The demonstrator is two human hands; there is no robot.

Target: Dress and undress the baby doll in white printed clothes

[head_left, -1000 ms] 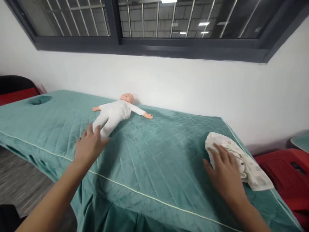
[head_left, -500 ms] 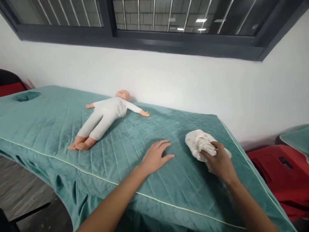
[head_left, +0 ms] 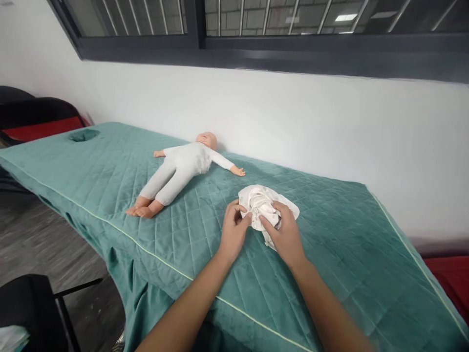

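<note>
A bunched white cloth (head_left: 261, 201) with a faint print is held between my hands, just above or on the green quilted bed cover; which of the two I cannot tell. My left hand (head_left: 234, 230) pinches its left edge between thumb and fingers. On the other side my right hand (head_left: 286, 234) grips the cloth's right part, thumb in front. Part of the cloth hangs down below the fingers. A baby doll (head_left: 186, 164) in a white body suit lies on its back to the left, arms spread, its head near the wall.
The green quilted cover (head_left: 340, 234) drapes over a long bed with a face hole (head_left: 84, 135) at the far left. Behind it rise a white wall and a barred window. Black-and-red chairs (head_left: 40, 117) stand far left, a black chair (head_left: 32, 308) near left, something red (head_left: 449, 278) at right.
My right hand has brought the cloth leftward, toward the doll. My left hand, open and empty before, has closed on the cloth's edge. The view has turned left.
</note>
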